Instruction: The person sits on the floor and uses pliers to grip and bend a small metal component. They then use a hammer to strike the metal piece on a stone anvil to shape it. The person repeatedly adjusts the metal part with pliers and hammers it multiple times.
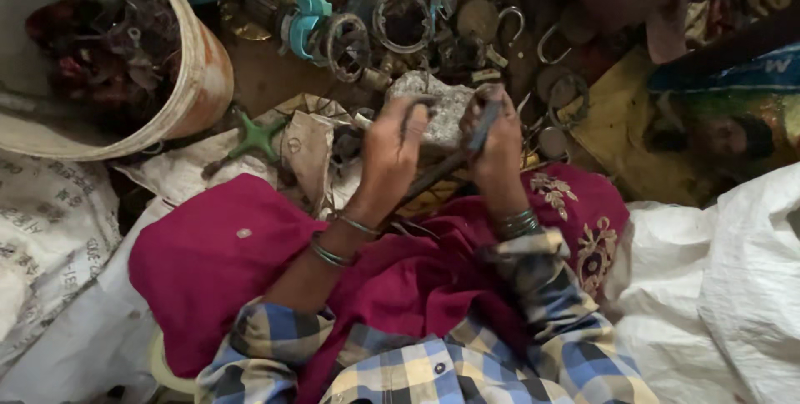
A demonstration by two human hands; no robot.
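Nearest the camera are the sleeves of a blue, yellow and white checked shirt, and beyond them a magenta cloth with pale embroidered flowers lies over the person's lap. Out of it rise two forearms ringed with thin metal bangles. The left hand is curled shut, its fingers hooked over a small dark metal piece at the top of the fist. The right hand is closed round a long dark metal tool with a rod-like handle, which slants down and to the left between the two hands — its upper end sits under the right fingers, just beside the left hand's piece. Whether tool and piece touch cannot be made out. Directly behind the hands lies a rough grey block of stone, on a floor littered with scrap: a green plastic cross-shaped fitting to the left, metal rings and hooks farther back, and a teal plastic valve part. At upper left stands a worn white plastic bucket holding dark scrap — white woven sacks lie at both sides.
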